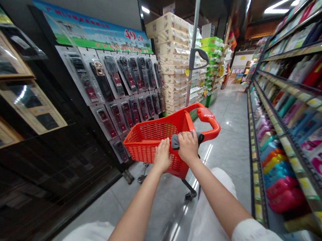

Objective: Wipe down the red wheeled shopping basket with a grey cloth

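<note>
A small red shopping cart (143, 149) with a perforated plastic basket stands in front of me on the floor. My left hand (163, 154) lies against its near side, fingers stretched out toward the rim. Closed over a dark grey cloth (175, 142), my right hand (188, 145) is at the basket's near right rim, beside the curved red handle (213, 127). The palm side of my right hand is hidden. A tall metal pole (193, 37) with a grey loop grip rises behind the cart.
Packaged belts (116, 79) hang on a display to the left, beside framed goods (29, 105). Stacked cartons (173, 63) and green boxes (211, 61) stand behind. Shelves of bottles (291, 104) line the right side. A tiled aisle (227, 121) runs back between them.
</note>
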### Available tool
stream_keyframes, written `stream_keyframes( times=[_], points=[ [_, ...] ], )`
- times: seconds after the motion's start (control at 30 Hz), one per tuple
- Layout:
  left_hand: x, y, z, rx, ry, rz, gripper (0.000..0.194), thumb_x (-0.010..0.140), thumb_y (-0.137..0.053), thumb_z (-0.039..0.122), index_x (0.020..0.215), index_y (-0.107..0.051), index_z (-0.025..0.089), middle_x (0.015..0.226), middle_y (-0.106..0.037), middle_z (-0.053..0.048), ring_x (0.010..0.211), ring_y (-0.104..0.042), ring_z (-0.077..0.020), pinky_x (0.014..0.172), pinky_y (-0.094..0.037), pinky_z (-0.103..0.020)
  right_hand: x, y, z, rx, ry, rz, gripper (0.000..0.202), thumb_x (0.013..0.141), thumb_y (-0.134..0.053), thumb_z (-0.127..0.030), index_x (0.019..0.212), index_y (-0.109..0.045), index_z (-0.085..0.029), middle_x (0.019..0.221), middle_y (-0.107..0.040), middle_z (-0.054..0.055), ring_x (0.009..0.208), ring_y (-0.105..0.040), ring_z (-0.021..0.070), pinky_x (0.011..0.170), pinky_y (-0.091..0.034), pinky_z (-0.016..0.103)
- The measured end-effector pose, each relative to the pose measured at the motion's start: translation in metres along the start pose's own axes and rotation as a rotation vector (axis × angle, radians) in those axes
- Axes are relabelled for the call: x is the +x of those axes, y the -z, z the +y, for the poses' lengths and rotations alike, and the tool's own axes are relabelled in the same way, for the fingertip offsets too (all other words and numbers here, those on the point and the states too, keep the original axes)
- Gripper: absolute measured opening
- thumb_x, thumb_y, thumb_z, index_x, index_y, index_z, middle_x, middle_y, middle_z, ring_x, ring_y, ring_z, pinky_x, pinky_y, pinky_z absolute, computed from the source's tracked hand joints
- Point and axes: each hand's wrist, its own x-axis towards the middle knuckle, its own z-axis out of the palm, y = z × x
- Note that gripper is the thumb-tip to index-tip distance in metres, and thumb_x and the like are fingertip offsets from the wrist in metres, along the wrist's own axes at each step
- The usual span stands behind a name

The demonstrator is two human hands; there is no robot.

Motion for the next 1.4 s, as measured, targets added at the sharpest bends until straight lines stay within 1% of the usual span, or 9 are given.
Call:
stream_keyframes(
  times=[0.1, 0.2, 0.4, 0.63, 0.77, 0.87, 1.0, 1.23, 1.4],
  points=[
    [-0.01, -0.003, 0.007, 0.003, 0.039, 0.045, 0.08, 0.078, -0.047, 0.009, 0.154, -0.023, 0.017, 0.161, -0.026, -0.011, 0.149, -0.019, -0.0271, 0.118, -0.02, -0.058, -0.005, 0.004, 0.004, 0.025, 0.164, -0.052, 0.036, 0.085, -0.05, -0.017, 0.12, -0.062, -0.014, 0.113, -0.066, 0.014, 0.111, -0.052, 0.0276, 0.114, -0.022, 0.046],
    [-0.02, -0.008, 0.015, 0.042, 0.051, 0.078, 0.078, 0.08, -0.045, 0.009, 0.154, -0.023, 0.016, 0.16, -0.026, -0.012, 0.149, -0.02, -0.0276, 0.118, -0.016, -0.062, -0.012, 0.021, 0.043, 0.004, 0.254, 0.0, 0.039, 0.085, -0.051, -0.02, 0.123, -0.061, -0.019, 0.116, -0.067, 0.01, 0.112, -0.053, 0.0266, 0.115, -0.022, 0.045],
    [-0.016, -0.002, 0.0, 0.143, -0.164, 0.115, 0.059, 0.091, -0.047, 0.02, 0.148, -0.035, 0.021, 0.145, -0.051, -0.009, 0.136, -0.042, -0.0232, 0.121, -0.006, -0.056, -0.012, 0.041, 0.116, -0.05, -0.118, 0.267, 0.028, 0.078, -0.059, -0.034, 0.102, -0.066, -0.021, 0.101, -0.069, 0.007, 0.107, -0.055, 0.0289, 0.113, -0.025, 0.053],
    [0.007, 0.022, -0.046, 0.358, 0.005, -0.034, 0.03, 0.092, -0.054, 0.04, 0.106, -0.063, 0.015, 0.104, -0.07, -0.015, 0.104, -0.064, -0.0284, 0.097, -0.043, -0.041, -0.008, 0.02, 0.052, 0.067, -0.089, 0.088, 0.021, 0.078, -0.059, -0.026, 0.098, -0.065, -0.021, 0.097, -0.066, 0.008, 0.106, -0.052, 0.0286, 0.117, -0.013, 0.055],
    [0.003, 0.025, -0.048, 0.379, 0.026, -0.028, 0.023, 0.091, -0.056, 0.038, 0.097, -0.063, 0.017, 0.1, -0.071, -0.013, 0.099, -0.065, -0.0272, 0.085, -0.045, -0.035, -0.019, -0.002, -0.001, 0.12, 0.063, -0.014, 0.031, 0.082, -0.056, -0.021, 0.112, -0.064, -0.021, 0.111, -0.065, 0.011, 0.115, -0.048, 0.029, 0.118, -0.013, 0.049],
    [-0.005, 0.024, -0.045, 0.376, 0.009, -0.024, 0.022, 0.092, -0.055, 0.039, 0.097, -0.063, 0.018, 0.1, -0.072, -0.01, 0.098, -0.066, -0.0256, 0.083, -0.044, -0.033, -0.029, -0.014, -0.015, 0.115, 0.222, -0.065, 0.041, 0.087, -0.052, -0.021, 0.127, -0.059, -0.019, 0.125, -0.062, 0.012, 0.121, -0.046, 0.0289, 0.118, -0.016, 0.046],
    [-0.015, 0.021, -0.039, 0.385, -0.004, -0.033, 0.028, 0.093, -0.052, 0.044, 0.099, -0.063, 0.019, 0.098, -0.073, -0.01, 0.096, -0.067, -0.0262, 0.079, -0.045, -0.033, -0.034, -0.005, 0.023, 0.148, 0.242, -0.055, 0.043, 0.087, -0.052, -0.022, 0.129, -0.059, -0.021, 0.128, -0.062, 0.01, 0.125, -0.047, 0.0273, 0.119, -0.017, 0.045],
    [-0.03, 0.017, -0.01, 0.389, 0.041, -0.048, 0.027, 0.094, -0.049, 0.036, 0.104, -0.063, 0.015, 0.099, -0.072, -0.014, 0.098, -0.067, -0.0289, 0.081, -0.047, -0.036, -0.009, 0.019, 0.133, 0.266, -0.109, 0.166, 0.042, 0.079, -0.052, -0.016, 0.12, -0.061, -0.018, 0.129, -0.062, 0.011, 0.135, -0.041, 0.0291, 0.12, -0.018, 0.052],
    [-0.022, 0.024, 0.006, 0.322, 0.013, -0.19, 0.026, 0.093, -0.05, 0.033, 0.107, -0.064, 0.016, 0.101, -0.073, -0.016, 0.098, -0.067, -0.0305, 0.087, -0.047, -0.04, 0.028, 0.002, 0.155, 0.362, -0.405, 0.278, 0.035, 0.085, -0.045, -0.015, 0.115, -0.061, -0.014, 0.127, -0.062, 0.015, 0.134, -0.042, 0.0265, 0.116, -0.03, 0.048]
  ],
)
